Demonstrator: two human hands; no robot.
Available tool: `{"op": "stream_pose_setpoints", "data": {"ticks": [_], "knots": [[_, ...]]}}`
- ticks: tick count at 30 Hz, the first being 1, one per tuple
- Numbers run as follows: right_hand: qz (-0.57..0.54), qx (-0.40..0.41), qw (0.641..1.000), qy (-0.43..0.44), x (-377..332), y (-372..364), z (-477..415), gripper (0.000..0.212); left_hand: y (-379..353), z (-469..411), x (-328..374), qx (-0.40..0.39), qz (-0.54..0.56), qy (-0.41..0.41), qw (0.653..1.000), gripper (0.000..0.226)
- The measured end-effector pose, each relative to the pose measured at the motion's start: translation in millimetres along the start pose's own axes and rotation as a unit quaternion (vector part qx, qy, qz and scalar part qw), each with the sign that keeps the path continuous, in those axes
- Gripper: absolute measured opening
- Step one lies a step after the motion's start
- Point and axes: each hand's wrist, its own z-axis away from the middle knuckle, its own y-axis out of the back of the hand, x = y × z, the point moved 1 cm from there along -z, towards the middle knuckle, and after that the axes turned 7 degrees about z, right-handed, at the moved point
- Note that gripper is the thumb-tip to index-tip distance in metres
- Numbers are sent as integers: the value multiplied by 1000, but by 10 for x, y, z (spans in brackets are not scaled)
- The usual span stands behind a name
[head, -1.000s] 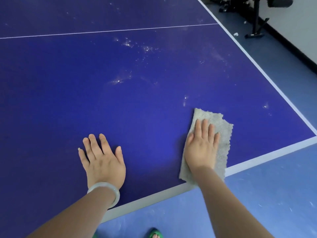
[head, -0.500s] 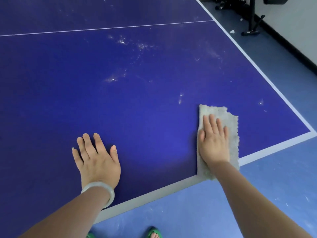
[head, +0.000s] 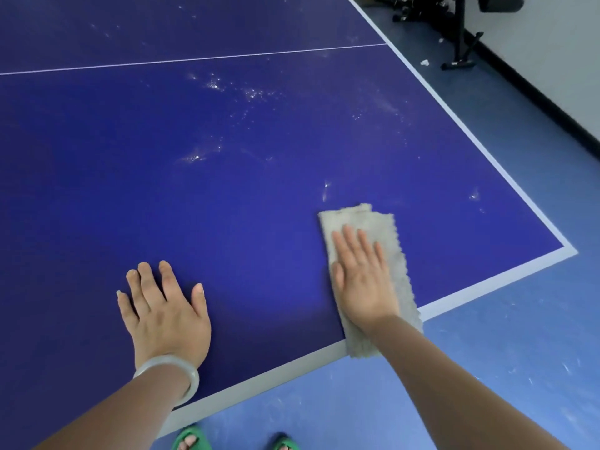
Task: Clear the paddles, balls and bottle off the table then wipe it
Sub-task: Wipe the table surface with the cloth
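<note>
one table [head: 130, 157], one cloth [head: 360, 216], two hands [head: 165, 313] [head: 360, 280], one bangle [head: 194, 383], two green sandals [head: 191, 441] [head: 285, 444], perhaps one black stand [head: 459, 34]

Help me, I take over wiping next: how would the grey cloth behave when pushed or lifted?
Probably floppy: the grey cloth lies flat with a ragged edge, its near end overhanging the table. Likely light; it should slide readily under the flat right hand.

Blue table [head: 227, 222]; grey cloth [head: 357, 219] flat at near edge; whitish smears [head: 194, 157].
</note>
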Motion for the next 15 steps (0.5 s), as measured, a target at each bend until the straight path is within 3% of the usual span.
{"op": "stream_pose_setpoints", "data": {"ticks": [2, 4, 9, 15], "knots": [[-6, 7, 994, -104, -9, -40, -58, 56, 3, 0, -2, -2, 2, 2, 1000, 70], [-12, 12, 990, -138, -126, -86, -75, 58, 6, 3, -4, -6, -3, 1, 1000, 69], [-17, 9, 988, -152, -171, -90, -92, 58, 26, 4, 2, -6, -1, 1, 1000, 66], [-10, -2, 988, -154, -178, -65, -101, 63, 70, -4, 19, -5, 48, -5, 999, 77]]}}
